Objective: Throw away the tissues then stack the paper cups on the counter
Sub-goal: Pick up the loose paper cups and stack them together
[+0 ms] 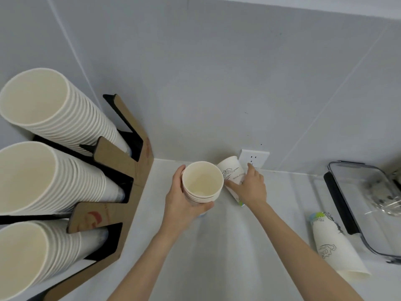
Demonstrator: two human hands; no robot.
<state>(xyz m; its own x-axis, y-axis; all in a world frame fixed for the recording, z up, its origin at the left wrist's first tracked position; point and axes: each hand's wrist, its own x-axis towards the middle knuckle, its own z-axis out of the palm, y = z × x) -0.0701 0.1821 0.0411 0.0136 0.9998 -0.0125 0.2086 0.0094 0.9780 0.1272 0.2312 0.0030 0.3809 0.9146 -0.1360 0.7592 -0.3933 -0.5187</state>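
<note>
My left hand (182, 203) is wrapped around a short stack of nested paper cups (202, 182), held upright above the white counter (217, 246). Just right of it, my right hand (249, 187) grips a single paper cup (232, 172) with a cloud print, tilted on its side near the back wall. Another printed paper cup (332, 246) lies on its side at the right, its mouth towards me. No tissues are visible.
A cardboard and black cup holder (121, 170) at the left carries three long rows of stacked cups (50, 109). A clear plastic container (364, 203) with a black handle stands at the right. A wall socket (255, 159) sits behind my right hand.
</note>
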